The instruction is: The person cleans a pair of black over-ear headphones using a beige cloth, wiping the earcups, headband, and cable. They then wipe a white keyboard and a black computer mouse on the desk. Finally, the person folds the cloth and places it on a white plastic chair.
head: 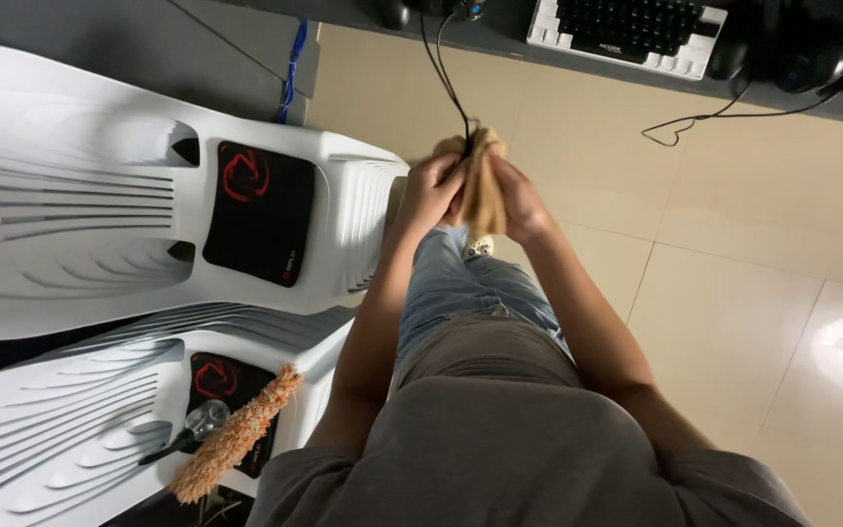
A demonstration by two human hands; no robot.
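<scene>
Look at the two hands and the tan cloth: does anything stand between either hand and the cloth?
Nothing visible does. The left hand and the right hand both already press against the tan cloth, one on each side. A black cable runs down into the top of the cloth, above the hands, not between them.

White plastic chairs (70, 185), black mouse pad (259, 212), orange duster (236, 434), keyboard (626, 29), headphones (802, 49).

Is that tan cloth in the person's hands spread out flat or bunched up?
Bunched up. The cloth is gathered into a narrow wad between the left hand and right hand, wrapped around a black cable.
</scene>
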